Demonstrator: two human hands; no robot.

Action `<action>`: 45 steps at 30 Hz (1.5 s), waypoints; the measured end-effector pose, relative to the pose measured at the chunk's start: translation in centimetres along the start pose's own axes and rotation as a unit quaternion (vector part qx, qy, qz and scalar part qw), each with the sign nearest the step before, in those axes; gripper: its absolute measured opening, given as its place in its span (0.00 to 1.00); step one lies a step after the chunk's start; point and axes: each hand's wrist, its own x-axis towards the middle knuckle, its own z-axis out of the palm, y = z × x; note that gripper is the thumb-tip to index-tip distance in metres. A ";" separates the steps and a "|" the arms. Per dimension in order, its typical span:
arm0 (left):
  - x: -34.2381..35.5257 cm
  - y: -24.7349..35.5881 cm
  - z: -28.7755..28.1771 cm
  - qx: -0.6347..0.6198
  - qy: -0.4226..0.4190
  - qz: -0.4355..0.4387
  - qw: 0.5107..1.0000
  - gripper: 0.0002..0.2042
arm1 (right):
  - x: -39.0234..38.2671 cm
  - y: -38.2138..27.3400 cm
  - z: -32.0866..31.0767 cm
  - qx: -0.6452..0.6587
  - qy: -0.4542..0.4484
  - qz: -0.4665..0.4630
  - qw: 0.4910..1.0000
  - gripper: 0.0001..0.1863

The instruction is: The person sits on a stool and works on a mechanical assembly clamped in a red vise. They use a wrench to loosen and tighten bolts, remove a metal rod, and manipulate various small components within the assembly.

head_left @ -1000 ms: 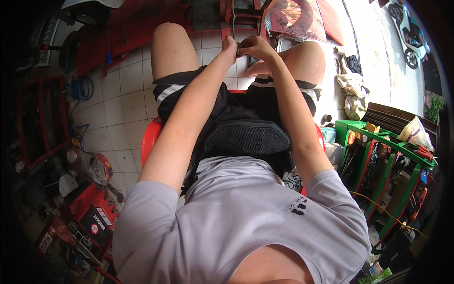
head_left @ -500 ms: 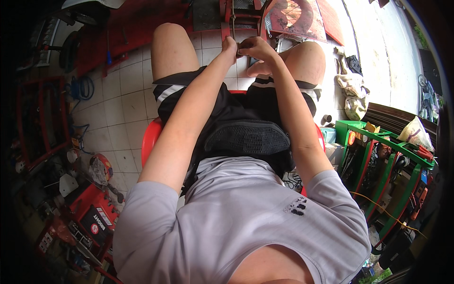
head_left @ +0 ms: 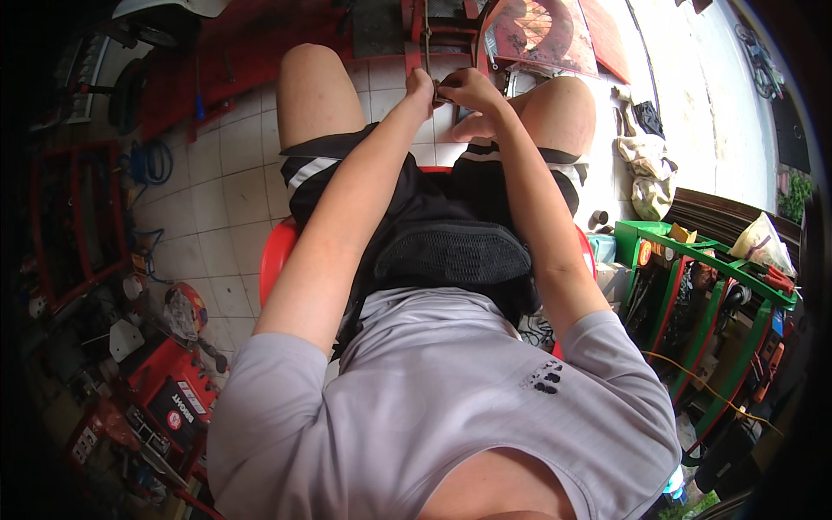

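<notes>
Both my hands meet in front of my knees at the upper middle of the view, just short of a red metal frame [head_left: 414,59]. My left hand [head_left: 421,89] is closed, its fingers mostly turned away from view. Against it, my right hand [head_left: 469,89] pinches with bent fingers at a small brownish piece [head_left: 439,90], too small to name. A thin straight rod [head_left: 427,39] runs from the far edge down to the left hand; whether that hand grips it, I cannot tell.
I sit on a red plastic stool [head_left: 276,260] over white floor tiles [head_left: 208,204]. A red platform [head_left: 269,61] lies beyond my knees. At right stands a green rack [head_left: 641,230] of tools beside a crumpled cloth [head_left: 648,169]; at left, a red machine [head_left: 178,403] and blue hose [head_left: 152,162].
Both hands stay almost in place, with only a slight shift of the right fingers. Outside at the far right, a two-wheeler has moved farther up the view.
</notes>
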 end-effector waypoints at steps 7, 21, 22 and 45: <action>0.2 0.0 0.2 0.008 0.010 -0.003 1.000 0.18 | 0.4 1.1 0.2 0.018 -0.022 -0.040 0.999 0.17; 0.6 -0.1 -0.1 0.004 -0.009 -0.003 1.000 0.20 | 0.3 0.9 -0.1 0.048 -0.032 -0.027 0.998 0.17; 0.6 -0.1 -0.1 0.006 -0.007 0.000 1.000 0.19 | 0.4 0.9 0.0 0.043 -0.027 -0.028 0.998 0.17; 0.2 0.1 -0.5 -0.078 -0.039 -0.092 0.992 0.28 | 0.1 0.3 0.3 -0.036 0.004 -0.041 0.999 0.15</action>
